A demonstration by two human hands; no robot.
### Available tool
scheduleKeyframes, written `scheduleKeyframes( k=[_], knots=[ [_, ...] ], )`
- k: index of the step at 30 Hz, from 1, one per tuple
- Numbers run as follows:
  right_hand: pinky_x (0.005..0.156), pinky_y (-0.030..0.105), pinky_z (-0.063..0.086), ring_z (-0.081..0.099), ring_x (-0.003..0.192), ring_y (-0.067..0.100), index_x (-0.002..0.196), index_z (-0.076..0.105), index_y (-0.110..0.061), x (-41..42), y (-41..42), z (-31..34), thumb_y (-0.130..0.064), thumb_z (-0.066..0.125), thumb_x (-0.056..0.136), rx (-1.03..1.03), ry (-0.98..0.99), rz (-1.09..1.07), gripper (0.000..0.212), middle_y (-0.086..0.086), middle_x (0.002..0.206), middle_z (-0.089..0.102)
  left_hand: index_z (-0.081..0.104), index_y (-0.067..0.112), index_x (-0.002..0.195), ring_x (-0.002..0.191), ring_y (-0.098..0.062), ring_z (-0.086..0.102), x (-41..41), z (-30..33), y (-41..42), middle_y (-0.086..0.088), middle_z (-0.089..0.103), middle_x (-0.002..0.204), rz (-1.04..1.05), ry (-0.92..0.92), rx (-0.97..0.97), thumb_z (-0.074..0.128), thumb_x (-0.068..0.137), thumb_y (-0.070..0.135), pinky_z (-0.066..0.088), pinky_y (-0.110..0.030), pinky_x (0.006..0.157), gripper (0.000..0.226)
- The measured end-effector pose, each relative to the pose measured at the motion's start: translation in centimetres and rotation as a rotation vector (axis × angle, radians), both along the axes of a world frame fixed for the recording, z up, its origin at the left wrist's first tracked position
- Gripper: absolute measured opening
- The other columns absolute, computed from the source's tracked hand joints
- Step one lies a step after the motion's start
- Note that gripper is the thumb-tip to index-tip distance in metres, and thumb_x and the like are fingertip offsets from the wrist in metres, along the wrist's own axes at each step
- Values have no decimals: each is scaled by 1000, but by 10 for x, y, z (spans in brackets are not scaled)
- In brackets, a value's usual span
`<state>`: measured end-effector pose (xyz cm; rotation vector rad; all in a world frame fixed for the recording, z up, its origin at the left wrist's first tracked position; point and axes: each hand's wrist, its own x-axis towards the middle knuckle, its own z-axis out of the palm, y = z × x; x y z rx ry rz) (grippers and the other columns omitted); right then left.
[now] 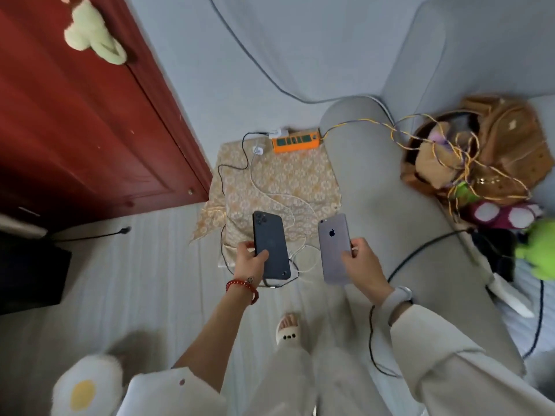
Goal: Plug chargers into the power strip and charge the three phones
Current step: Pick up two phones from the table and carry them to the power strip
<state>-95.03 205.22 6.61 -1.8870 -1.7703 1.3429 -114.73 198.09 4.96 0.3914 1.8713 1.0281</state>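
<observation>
My left hand (250, 259) grips a dark phone (270, 246) by its lower left edge, back side up. In my right hand (362, 262) is a grey phone (333, 244), also back up, with a logo showing. Both are held above a patterned yellow cloth (279, 178) on the floor. At the cloth's far edge lies an orange power strip (295, 141). A white charger (277, 133) sits at the strip's left end with a black cable (222, 172) running from it. A second white charger (257, 150) lies loose on the cloth with a white cable (267, 195). No third phone shows.
A grey sofa arm (387, 190) rises right of the cloth, with a brown bag (507, 145) and plush toys on the seat. A red door (75, 115) stands on the left. A black box (30, 277) sits at the lower left. My slippered foot (288, 328) is below the phones.
</observation>
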Motion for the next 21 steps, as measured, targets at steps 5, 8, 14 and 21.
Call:
scheduleKeyframes(
  k=[5,8,14,21],
  knots=[
    [50,25,36,51,76,25,96,40,-17,-31,122,-24,-14,44,88,-52,-26,34,9,5,89,54,36,7,110,76,-20,55,-24,-27,113,-10,53,96,-2,-31,-86,47,84,0,48,-30,58,29],
    [51,26,34,51,77,26,101,38,-15,-52,193,-55,-11,43,88,-99,-68,85,14,6,93,52,35,6,114,67,-15,53,-33,-56,177,-2,53,79,11,-53,-137,46,84,-1,45,-29,54,32],
    [65,33,39,50,77,30,102,36,-14,-86,308,-144,-8,40,86,-186,-187,151,18,8,90,51,37,4,113,65,-15,53,-42,-144,288,-8,54,87,99,-51,-219,47,84,-3,44,-27,52,32],
    [60,30,36,49,72,29,97,31,-14,-109,352,-216,-7,42,86,-245,-196,292,17,14,94,58,35,10,104,72,-15,51,-43,-223,344,-6,51,94,130,-79,-286,44,86,-4,44,-29,60,25]
  ],
)
